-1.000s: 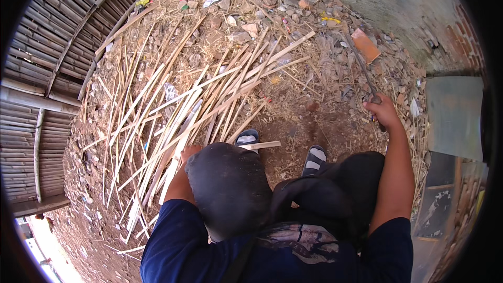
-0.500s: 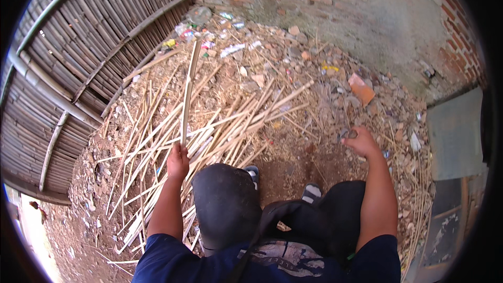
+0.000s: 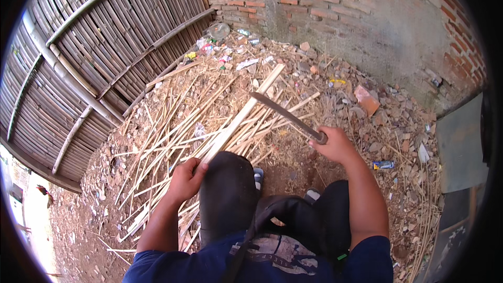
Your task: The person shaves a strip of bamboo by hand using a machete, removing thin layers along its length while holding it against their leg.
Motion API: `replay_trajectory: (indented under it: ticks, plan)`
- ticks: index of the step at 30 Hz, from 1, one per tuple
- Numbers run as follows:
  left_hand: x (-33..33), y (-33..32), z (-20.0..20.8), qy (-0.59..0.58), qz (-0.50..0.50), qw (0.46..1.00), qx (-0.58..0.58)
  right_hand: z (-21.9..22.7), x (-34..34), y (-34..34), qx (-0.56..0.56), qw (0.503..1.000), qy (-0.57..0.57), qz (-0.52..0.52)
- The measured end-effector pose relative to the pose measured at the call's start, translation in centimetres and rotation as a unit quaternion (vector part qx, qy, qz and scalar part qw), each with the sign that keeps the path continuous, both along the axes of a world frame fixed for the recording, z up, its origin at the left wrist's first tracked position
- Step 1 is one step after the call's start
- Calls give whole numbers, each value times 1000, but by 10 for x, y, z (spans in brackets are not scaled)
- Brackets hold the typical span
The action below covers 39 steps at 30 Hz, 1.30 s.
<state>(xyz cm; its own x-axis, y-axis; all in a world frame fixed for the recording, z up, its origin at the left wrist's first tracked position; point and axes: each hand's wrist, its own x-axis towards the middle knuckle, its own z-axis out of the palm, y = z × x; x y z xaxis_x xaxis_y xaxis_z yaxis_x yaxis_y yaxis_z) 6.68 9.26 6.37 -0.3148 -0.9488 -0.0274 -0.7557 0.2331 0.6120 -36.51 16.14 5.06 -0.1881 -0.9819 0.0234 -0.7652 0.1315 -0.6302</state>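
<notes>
My left hand (image 3: 187, 179) is closed round the near end of a pale split bamboo strip (image 3: 237, 119), just left of my dark-trousered knee. The strip slants away to the upper right, over a pile of thinner bamboo strips (image 3: 157, 144) on the ground. In my right hand (image 3: 335, 145) is a long knife (image 3: 287, 115) with a dark, narrow blade; my fingers hide its handle. The blade points up and left, and its tip overlaps the bamboo strip in view. Whether they touch, I cannot tell.
A bamboo-slat wall (image 3: 120, 36) stands at the left and a brick wall (image 3: 356, 15) at the back. Rubble, litter and a broken orange brick (image 3: 367, 99) lie along its foot. A grey panel (image 3: 461, 141) leans at the right. A blue wrapper (image 3: 383, 164) lies near my right forearm.
The bamboo strip has tilted from nearly upright to slanting right, and my left hand has come lower. My right hand has moved left, bringing the knife blade into plain sight across the strip.
</notes>
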Motion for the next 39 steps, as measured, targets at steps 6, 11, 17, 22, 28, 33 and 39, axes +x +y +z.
replay_trajectory:
  ticks: [6, 11, 17, 22, 28, 33, 39]
  plan:
    - [-19, 59, -3, -158, -36, 986, 41, -19, 48, 2, 26, 978, 80, 191]
    - [-18, 77, -17, -144, -34, 989, -30, -48, 39, -16, 78, 976, 44, 200]
    - [-7, 95, -11, -117, 2, 993, -21, -43, 32, -13, 69, 985, 29, 157]
    - [40, 119, -20, -232, -12, 963, -138, -48, 30, -9, 59, 982, 60, 168]
    - [31, 123, -22, -245, 6, 970, -5, -43, 43, -11, 43, 978, 64, 191]
    - [19, 103, -35, -162, -54, 985, 20, -41, 35, -16, 106, 972, 29, 207]
    - [16, 85, -34, -153, -76, 983, 66, -57, -3, -22, 111, 990, 22, 79]
